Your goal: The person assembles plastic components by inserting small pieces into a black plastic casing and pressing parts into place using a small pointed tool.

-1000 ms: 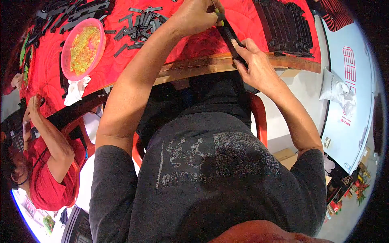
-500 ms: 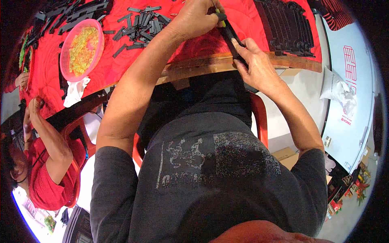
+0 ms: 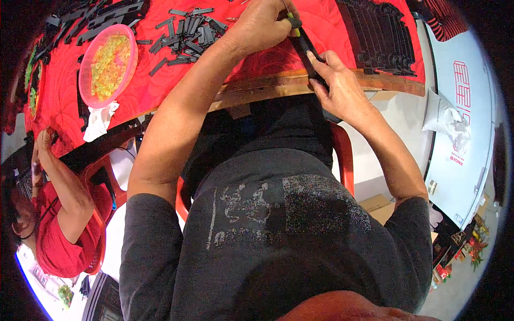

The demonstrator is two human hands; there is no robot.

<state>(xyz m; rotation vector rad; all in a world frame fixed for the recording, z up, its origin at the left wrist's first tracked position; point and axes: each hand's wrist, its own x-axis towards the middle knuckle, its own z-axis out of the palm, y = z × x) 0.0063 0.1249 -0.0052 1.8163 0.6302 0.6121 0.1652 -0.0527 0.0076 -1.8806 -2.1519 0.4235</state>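
A long, narrow black bar slants over the edge of a red-clothed wooden table, gripped in the right hand, thumb on top. The left hand curls its fingers around a green-and-black tool at the bar's far end.

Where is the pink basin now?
Upper left of the head view: the pink basin sits on the red cloth, left of the small black pieces.
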